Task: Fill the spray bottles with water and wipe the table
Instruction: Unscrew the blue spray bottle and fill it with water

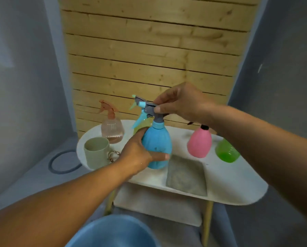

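My left hand (138, 154) grips the belly of a blue spray bottle (158, 145) held just above the white table (234, 186). My right hand (183, 102) pinches its grey spray head (150, 108) at the top. A clear pinkish spray bottle (111, 129) with a little water stands at the back left. A yellow-green bottle (140, 124) is mostly hidden behind the blue one. A pink bottle (200, 142) and a green bottle (226, 151) stand to the right, partly behind my right forearm. A grey cloth (186, 175) lies flat on the table.
A pale green mug (96, 151) stands at the table's left end. A blue bucket (111, 232) sits on the floor below me. A wooden slat wall rises behind the table, and a dark ring (63, 162) lies on the floor to the left.
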A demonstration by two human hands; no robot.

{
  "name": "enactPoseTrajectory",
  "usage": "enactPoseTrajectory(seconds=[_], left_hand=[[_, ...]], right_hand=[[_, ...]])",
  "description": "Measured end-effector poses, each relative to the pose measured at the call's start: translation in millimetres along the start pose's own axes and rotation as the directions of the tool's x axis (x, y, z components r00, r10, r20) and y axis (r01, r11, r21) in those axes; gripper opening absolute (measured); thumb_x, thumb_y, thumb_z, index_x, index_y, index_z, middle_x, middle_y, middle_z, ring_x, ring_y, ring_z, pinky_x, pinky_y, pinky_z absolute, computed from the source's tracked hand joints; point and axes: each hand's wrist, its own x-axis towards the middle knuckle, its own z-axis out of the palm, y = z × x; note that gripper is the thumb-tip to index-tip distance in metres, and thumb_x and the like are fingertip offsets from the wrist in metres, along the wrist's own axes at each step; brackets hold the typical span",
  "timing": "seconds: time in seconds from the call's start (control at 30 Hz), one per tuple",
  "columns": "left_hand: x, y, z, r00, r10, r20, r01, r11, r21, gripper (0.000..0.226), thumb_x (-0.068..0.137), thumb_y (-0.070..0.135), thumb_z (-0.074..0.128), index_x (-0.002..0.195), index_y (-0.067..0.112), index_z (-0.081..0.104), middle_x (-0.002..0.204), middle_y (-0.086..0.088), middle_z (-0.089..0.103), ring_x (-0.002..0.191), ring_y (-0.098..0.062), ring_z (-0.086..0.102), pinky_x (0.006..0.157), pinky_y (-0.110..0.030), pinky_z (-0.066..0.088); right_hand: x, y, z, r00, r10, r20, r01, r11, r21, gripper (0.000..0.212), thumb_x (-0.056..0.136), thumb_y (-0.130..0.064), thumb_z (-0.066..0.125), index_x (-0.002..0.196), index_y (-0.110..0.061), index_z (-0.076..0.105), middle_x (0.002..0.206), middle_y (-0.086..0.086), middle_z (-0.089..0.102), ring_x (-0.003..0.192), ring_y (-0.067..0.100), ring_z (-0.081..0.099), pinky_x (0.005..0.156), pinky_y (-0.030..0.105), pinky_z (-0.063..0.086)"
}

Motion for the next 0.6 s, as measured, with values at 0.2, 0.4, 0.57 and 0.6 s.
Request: enactPoseTrajectory(seconds=[0.2, 0.4, 0.57, 0.6], left_hand=[[76, -7, 32, 0.997, -0.007, 0.080, 0.010, 0.999, -0.040, 0.084, 0.061, 0.018, 0.099, 0.130, 0.026, 0.053, 0.114, 0.007, 0.069, 0.098, -0.009, 0.071, 0.067, -0.019, 0.058], [125, -29, 62, 0.992, -0.020, 0.125, 0.024, 0.999, -0.029, 0.084, 0.063, 0.018, 0.098, 0.131, 0.025, 0.050, 0.115, 0.009, 0.065, 0.096, -0.005, 0.068, 0.064, -0.015, 0.056], [149, -51, 72, 0.985, -0.025, 0.169, 0.032, 0.999, -0.037, 0.075, 0.068, 0.011, 0.095, 0.130, 0.026, 0.055, 0.111, 0.010, 0.065, 0.084, 0.004, 0.068, 0.064, -0.013, 0.055], [151, -55, 72, 0.984, -0.030, 0.174, 0.037, 0.999, -0.039, 0.075, 0.069, 0.009, 0.094, 0.131, 0.025, 0.055, 0.111, 0.010, 0.065, 0.082, 0.007, 0.068, 0.062, -0.012, 0.053]], right_hand=[[52, 45, -33, 0.999, 0.039, 0.000, -0.038, 0.970, -0.238, 0.017, 0.084, -0.023, 0.081, 0.101, -0.021, 0.079, 0.089, -0.007, 0.077, 0.090, 0.012, 0.072, 0.089, 0.035, 0.057], [82, 99, -43, 0.994, 0.105, -0.011, -0.103, 0.935, -0.340, 0.008, 0.086, -0.030, 0.079, 0.093, -0.030, 0.075, 0.086, -0.010, 0.072, 0.092, 0.016, 0.067, 0.087, 0.039, 0.055], [98, 130, -38, 0.993, 0.116, -0.026, -0.117, 0.917, -0.381, 0.009, 0.086, -0.035, 0.078, 0.094, -0.031, 0.075, 0.085, -0.012, 0.071, 0.089, 0.013, 0.065, 0.076, 0.028, 0.045], [100, 134, -35, 0.993, 0.116, -0.023, -0.115, 0.912, -0.393, 0.011, 0.086, -0.035, 0.078, 0.095, -0.030, 0.075, 0.085, -0.013, 0.071, 0.088, 0.012, 0.065, 0.076, 0.027, 0.042]])
